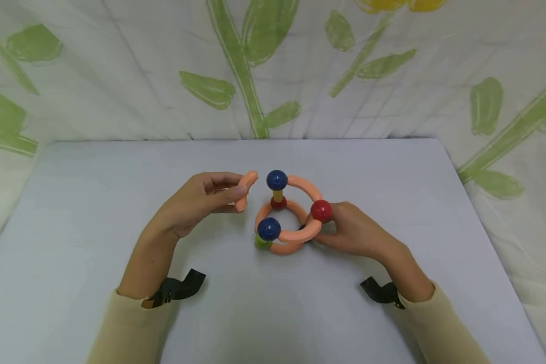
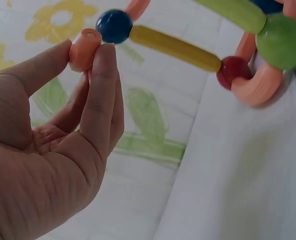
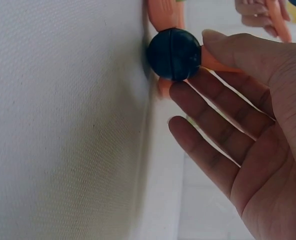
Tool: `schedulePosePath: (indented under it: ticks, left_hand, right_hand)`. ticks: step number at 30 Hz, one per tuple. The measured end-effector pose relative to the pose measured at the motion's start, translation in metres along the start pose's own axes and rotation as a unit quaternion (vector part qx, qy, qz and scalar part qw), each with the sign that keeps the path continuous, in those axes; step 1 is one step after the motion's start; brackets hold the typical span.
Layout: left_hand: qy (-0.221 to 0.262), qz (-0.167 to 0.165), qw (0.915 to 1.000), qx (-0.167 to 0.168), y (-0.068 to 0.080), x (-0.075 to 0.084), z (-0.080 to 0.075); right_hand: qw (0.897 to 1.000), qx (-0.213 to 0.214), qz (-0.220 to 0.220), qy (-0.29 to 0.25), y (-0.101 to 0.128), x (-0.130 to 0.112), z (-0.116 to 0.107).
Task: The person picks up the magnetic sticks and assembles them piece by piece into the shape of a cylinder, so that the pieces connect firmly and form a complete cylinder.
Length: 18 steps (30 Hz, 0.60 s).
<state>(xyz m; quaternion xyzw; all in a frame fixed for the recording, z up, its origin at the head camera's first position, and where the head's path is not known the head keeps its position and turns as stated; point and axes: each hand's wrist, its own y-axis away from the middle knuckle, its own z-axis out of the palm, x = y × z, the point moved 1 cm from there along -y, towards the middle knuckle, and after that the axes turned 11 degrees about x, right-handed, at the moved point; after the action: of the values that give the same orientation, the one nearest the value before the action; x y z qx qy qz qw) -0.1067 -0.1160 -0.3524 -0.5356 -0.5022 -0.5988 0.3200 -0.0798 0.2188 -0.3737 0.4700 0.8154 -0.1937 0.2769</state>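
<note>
My left hand [image 1: 195, 202] pinches a short curved orange rod [image 1: 250, 178] between thumb and fingers, left of a ball-and-rod construction. In the left wrist view the rod's end with a small round hole shows, overlapping a blue ball [image 2: 114, 26]. My right hand [image 1: 359, 230] grips the construction at its right side. In the right wrist view, thumb and fingers pinch an orange rod [image 3: 218, 62] beside a dark blue ball [image 3: 174, 54]. Curved orange rods link the balls in two stacked rings. A yellow rod [image 2: 175, 48] and a green rod [image 2: 233, 14] join the rings.
The construction's lower ring sits close over the white table [image 1: 264, 313]. A white cloth [image 1: 154, 60] printed with green leaves and yellow flowers hangs behind the table's far edge. Black straps [image 1: 182, 287] with cameras are on both wrists, near the beige sleeves [image 1: 132, 323].
</note>
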Motion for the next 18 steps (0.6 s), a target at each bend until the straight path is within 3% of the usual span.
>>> schedulePosePath:
  ticks: [12,18]
  left_hand:
    - [-0.005,-0.017,0.9994,0.029,0.006,0.009,0.019]
    - [-0.014,-0.010,0.9997,0.018,0.008,0.010,0.023]
  right_hand:
    - [1.000,0.003,-0.006,0.006,-0.001,-0.001,0.000]
    - [1.000,0.001,0.004,0.012,0.001,0.000,0.001]
